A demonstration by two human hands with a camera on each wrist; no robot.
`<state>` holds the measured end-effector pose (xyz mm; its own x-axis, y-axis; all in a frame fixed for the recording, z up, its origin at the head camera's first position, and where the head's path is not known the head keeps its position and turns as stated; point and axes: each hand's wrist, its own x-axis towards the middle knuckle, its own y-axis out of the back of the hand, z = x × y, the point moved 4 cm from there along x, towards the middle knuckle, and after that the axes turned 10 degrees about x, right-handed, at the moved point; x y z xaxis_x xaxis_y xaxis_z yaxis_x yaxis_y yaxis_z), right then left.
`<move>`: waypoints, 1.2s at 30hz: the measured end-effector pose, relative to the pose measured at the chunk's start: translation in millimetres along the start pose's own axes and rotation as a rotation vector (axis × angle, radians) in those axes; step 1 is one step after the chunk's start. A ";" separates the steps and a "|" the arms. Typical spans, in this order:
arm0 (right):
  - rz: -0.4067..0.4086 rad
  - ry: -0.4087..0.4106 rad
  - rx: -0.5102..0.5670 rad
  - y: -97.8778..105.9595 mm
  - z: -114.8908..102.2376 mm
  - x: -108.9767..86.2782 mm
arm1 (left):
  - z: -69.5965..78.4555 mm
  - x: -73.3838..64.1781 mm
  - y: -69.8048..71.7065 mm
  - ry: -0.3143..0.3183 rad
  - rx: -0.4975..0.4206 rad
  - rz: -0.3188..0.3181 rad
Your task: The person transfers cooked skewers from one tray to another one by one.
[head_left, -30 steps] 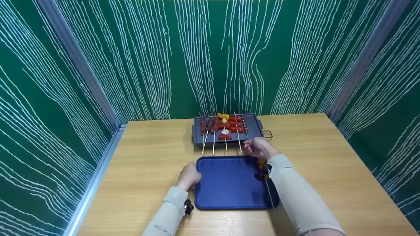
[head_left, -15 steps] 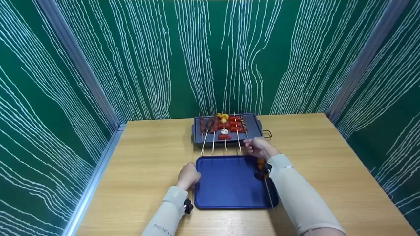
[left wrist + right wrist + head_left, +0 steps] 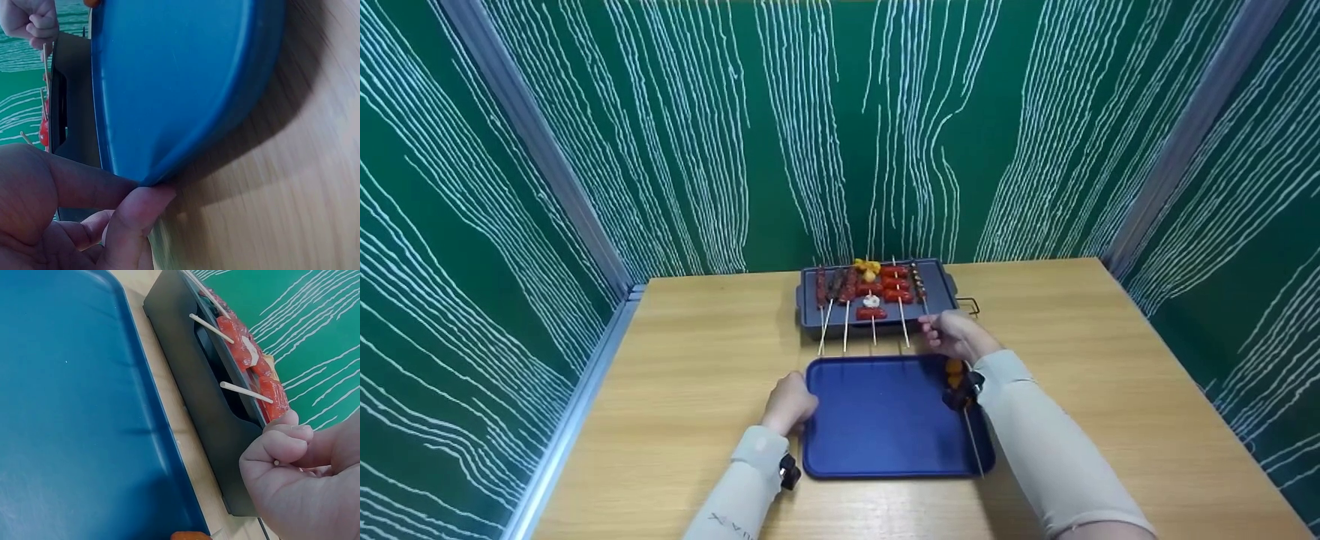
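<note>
I record the left hand (image 3: 790, 403) pinching the rim of a smooth blue tray (image 3: 889, 420) on the wood-grained desk (image 3: 712, 337); the right hand (image 3: 956, 335) grips a thin skewer (image 3: 919, 285), its food end over the dark rectangular grill (image 3: 942, 292).

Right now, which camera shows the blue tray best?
The head view: the blue tray shows nearly whole, though the right arm covers some. The left wrist view shows part, pinched by the left hand; the right wrist view, a cropped part.
</note>
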<state>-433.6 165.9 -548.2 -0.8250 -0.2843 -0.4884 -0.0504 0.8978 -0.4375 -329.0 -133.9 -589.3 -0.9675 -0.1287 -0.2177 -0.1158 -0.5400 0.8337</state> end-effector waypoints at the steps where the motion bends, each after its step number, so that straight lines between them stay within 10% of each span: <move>1: 0.004 0.000 0.002 0.3 -0.4 -0.5 | 0.0 -0.3 -0.1 -0.002 -0.003 0.002; 7: 0.003 0.011 0.018 2.3 -3.0 -2.6 | -2.3 3.3 -1.8 -0.012 -0.034 0.010; 15: -0.002 0.022 0.037 2.0 -7.0 -6.0 | -26.9 40.6 -30.2 -0.036 0.002 0.001; 29: -0.017 0.052 0.007 -2.1 -16.1 -18.0 | -24.1 35.2 -28.0 -0.057 0.001 0.026; 36: 0.009 0.060 -0.023 -3.1 -20.4 -24.3 | -3.0 5.3 -4.0 -0.023 0.001 0.023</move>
<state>-424.8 176.8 -519.6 -0.8580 -0.2556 -0.4456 -0.0549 0.9081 -0.4151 -333.0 -134.9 -595.3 -0.9747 -0.1219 -0.1872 -0.0940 -0.5364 0.8387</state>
